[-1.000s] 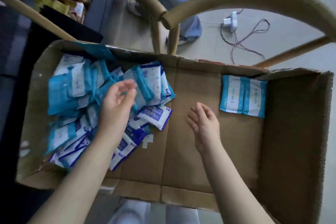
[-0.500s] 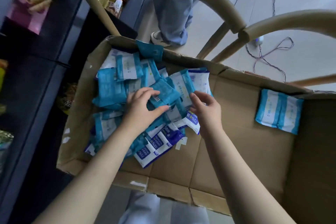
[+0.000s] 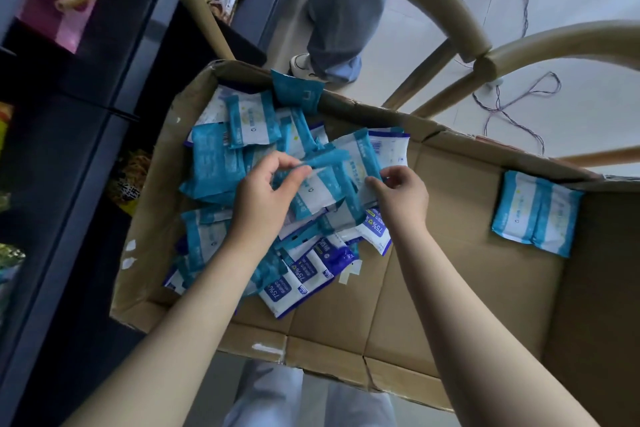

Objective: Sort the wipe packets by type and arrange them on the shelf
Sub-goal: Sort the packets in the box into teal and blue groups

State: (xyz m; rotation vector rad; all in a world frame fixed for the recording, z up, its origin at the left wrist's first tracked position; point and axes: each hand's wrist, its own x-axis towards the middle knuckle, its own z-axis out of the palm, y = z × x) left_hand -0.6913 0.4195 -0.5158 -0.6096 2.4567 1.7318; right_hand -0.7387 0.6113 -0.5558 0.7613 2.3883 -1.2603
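A heap of wipe packets (image 3: 214,163) fills the left half of an open cardboard box (image 3: 433,274). Most are light blue and white; several dark blue and white ones marked 75% (image 3: 298,284) lie at the heap's near edge. My left hand (image 3: 266,194) pinches a light blue packet (image 3: 318,184) at the top of the heap. My right hand (image 3: 401,194) pinches the edge of a neighbouring light blue packet (image 3: 363,163). Two light blue packets (image 3: 536,215) lie side by side, apart from the heap, at the box's far right.
A dark shelf unit (image 3: 86,121) with snack packs stands to the left. Wooden chair rails (image 3: 450,24) arch over the box's far side. Another person's legs (image 3: 336,28) stand behind the box, and a cable (image 3: 512,104) lies on the floor.
Both hands moved from above the box floor onto the heap. Their fingers have closed on light blue packets, lifting them a little. The view swung left towards the shelf.
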